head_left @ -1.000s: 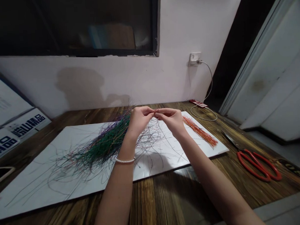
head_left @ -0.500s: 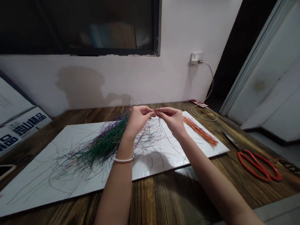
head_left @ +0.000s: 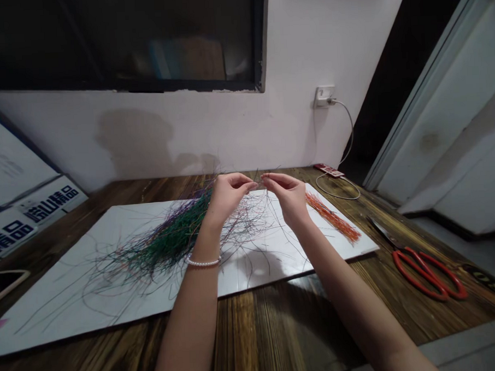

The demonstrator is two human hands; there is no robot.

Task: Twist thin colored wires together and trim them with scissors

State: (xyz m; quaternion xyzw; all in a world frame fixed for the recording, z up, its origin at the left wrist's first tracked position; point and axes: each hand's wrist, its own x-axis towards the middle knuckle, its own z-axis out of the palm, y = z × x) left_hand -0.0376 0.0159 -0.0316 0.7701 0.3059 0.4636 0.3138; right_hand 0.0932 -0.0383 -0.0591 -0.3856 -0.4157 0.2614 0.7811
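Note:
My left hand (head_left: 230,197) and my right hand (head_left: 287,197) are raised above a white board (head_left: 271,269), each pinching thin wires at the fingertips. A small gap separates the fingertips, and fine strands hang down from them. Below and left of my left hand lies a loose heap of green and purple wires (head_left: 172,246), spreading across the board. Near the board's far right corner lies a neat orange-red wire bundle (head_left: 333,217). A pearl bracelet (head_left: 204,262) circles my left wrist.
The board rests on a dark wooden table (head_left: 270,326). Red-handled scissors (head_left: 427,273) lie to the right. A red device (head_left: 328,170) with a white cable sits at the far edge, below a wall socket (head_left: 323,96). Printed signs (head_left: 31,217) lean at the left.
My hands have drawn slightly apart, opening a small gap between the fingertips, and have risen a little. The wire heap and scissors stay in place.

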